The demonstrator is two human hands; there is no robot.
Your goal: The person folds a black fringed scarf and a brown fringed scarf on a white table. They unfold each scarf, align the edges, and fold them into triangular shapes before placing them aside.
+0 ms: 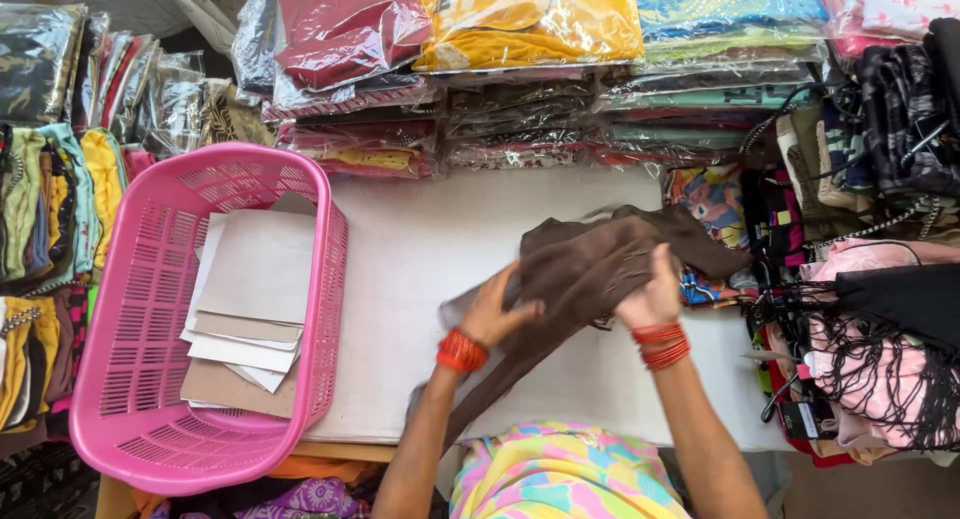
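A brown cloth garment (590,264) lies bunched on the white table top (420,259), with a strip of it trailing toward me. My left hand (497,309) grips its lower left part, thumb on top. My right hand (652,294) holds its right side, fingers curled into the fabric. Both wrists carry orange-red bangles. The two hands are close together, with the cloth between and under them.
A pink plastic basket (150,419) holding flat grey and white cardboard sheets (250,309) sits at the left. Stacks of plastic-wrapped garments (520,39) line the back. Hanging and folded clothes crowd the right side (880,309) and far left (40,229).
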